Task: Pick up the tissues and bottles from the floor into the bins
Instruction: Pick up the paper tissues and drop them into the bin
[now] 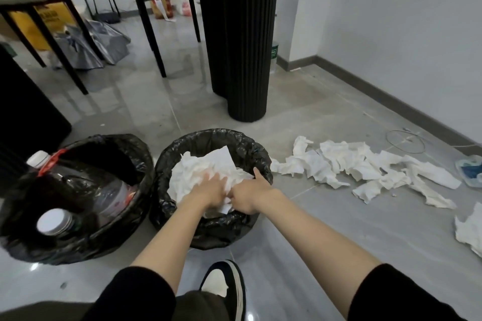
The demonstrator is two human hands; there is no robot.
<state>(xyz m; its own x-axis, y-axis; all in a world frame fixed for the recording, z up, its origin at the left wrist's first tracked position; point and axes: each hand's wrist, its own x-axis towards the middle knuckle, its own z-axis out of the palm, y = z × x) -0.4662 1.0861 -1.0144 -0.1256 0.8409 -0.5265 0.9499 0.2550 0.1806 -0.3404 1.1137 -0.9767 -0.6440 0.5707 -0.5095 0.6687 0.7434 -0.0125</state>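
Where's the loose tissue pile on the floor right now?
Head view, right side: the loose tissues lie scattered on the grey floor, just right of the tissue-filled bin, between it and the wall's baseboard.

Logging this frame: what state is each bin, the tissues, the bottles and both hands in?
Tissue bin, bag-lined, nearly full.
Binned tissues, heaped near the rim.
Bottle bin, bag-lined, partly filled.
Bottles, capped, inside the bottle bin.
Floor tissues, crumpled, not yet picked up.
Left hand, fingers straight, pressing the binned tissues.
Right hand, on the binned tissues, thumb out; grip unclear.
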